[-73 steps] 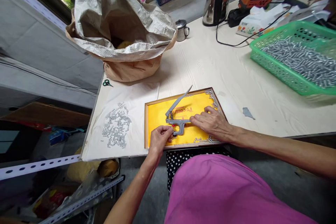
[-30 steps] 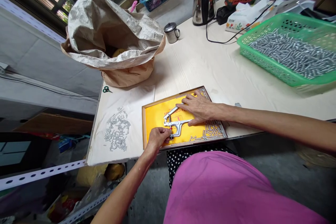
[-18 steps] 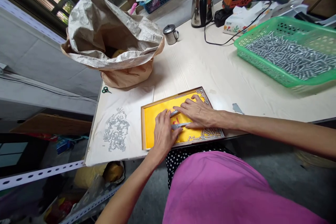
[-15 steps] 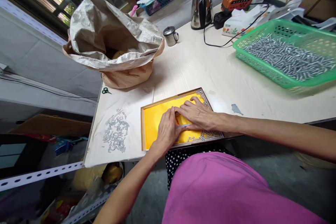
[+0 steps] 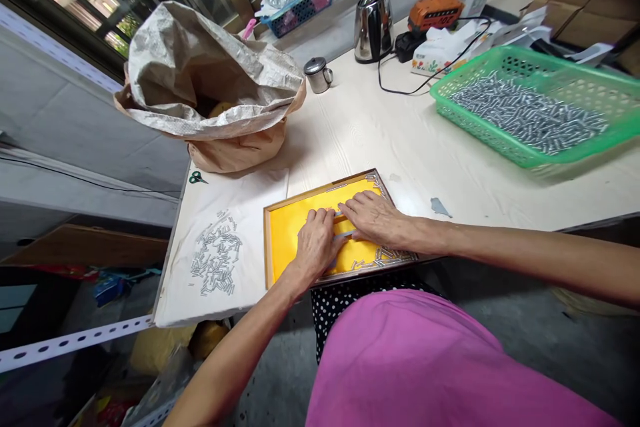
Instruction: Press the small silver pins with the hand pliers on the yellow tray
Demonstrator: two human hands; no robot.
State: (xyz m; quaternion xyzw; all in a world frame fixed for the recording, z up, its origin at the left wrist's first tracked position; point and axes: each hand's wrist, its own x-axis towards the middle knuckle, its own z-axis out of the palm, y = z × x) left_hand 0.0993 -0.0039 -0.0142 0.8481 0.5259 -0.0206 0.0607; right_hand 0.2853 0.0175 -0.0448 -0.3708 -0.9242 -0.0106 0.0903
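Observation:
A shallow tray (image 5: 267, 247) with a yellow bottom lies at the table's front edge. Over its middle, my left hand (image 5: 316, 240) and my right hand (image 5: 375, 217) close on opposite sides of a small flat item with pale bluish edges (image 5: 345, 235). It may be a clear plastic bag, but fingers cover most of it. Small metal pins (image 5: 385, 257) lie along the tray's right end and near corner. To the left of the tray, a loose heap of similar thin pins (image 5: 216, 253) is spread on a white cloth (image 5: 173, 300).
A green plastic basket (image 5: 480, 137) full of metal pieces stands at the right. An open woven sack (image 5: 240, 147) is at the back left, with small scissors (image 5: 198, 177) nearby. Behind are a lidded steel mug (image 5: 318, 75), a kettle (image 5: 373, 23) and an orange battery (image 5: 435, 12).
The camera view has shifted slightly. My right fingers have flattened and drawn a little apart from my left fingers, showing more of the pale-edged item between the hands.

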